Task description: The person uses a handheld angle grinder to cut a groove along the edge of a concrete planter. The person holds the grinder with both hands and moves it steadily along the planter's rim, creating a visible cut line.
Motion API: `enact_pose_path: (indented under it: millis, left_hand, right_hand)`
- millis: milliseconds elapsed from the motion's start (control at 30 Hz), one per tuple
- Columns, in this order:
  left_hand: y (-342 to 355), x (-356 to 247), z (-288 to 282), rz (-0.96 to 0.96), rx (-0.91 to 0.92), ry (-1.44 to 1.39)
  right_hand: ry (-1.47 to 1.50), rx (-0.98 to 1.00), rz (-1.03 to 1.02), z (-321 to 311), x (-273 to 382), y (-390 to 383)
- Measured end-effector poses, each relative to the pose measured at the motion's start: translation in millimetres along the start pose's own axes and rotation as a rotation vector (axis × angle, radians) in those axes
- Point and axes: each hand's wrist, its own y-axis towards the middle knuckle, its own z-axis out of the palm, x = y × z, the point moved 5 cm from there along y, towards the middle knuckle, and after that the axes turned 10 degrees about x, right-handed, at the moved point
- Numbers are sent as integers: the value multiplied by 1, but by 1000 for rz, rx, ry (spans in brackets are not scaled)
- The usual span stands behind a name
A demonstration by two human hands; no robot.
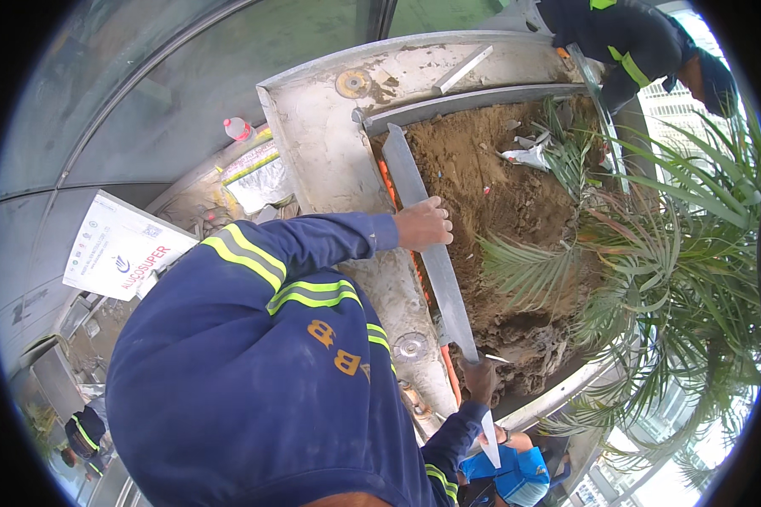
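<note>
Neither of my hands can be seen. A co-worker in a navy top with yellow-green reflective stripes (237, 372) fills the lower middle, back toward me. That worker's left hand (423, 221) and right hand (479, 376) grip a long grey metal strip (431, 262), lying lengthwise along the inner edge of a concrete planter rim (313, 152). Orange conduit (386, 182) runs beside the strip, next to brown soil (490, 228). Another person's wrist with a watch (505, 436) shows near the strip's lower end, by a blue item (520, 473).
Palm fronds (651, 262) cover the right side. A person in dark clothing (651, 51) crouches at the upper right by another metal strip (604, 127). At left are a white board (114, 245), a plastic bottle (238, 128) and a curved glass wall (118, 101). A worker (84, 435) shows at lower left.
</note>
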Motion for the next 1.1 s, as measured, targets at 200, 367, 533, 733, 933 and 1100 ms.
enact_pose_path:
  millis: [200,367,533,733,933,1100]
  left_hand:
    - [-16,17,20,10,-19,4]
    - [-29,24,30,-22,-10,49]
    - [-32,29,32,-30,-29,31]
    - [-36,38,53,-62,-31,12]
    - [-36,42,56,-50,-30,3]
    - [-39,39,55,-72,21,42]
  right_hand:
    - [24,-3,-58,17,31,3]
    - [18,-56,-106,47,16,26]
    - [-9,-31,-55,57,7,37]
    - [24,-34,-135,69,8,49]
    - [33,-36,-148,77,7,58]
    - [-8,9,-94,83,8,57]
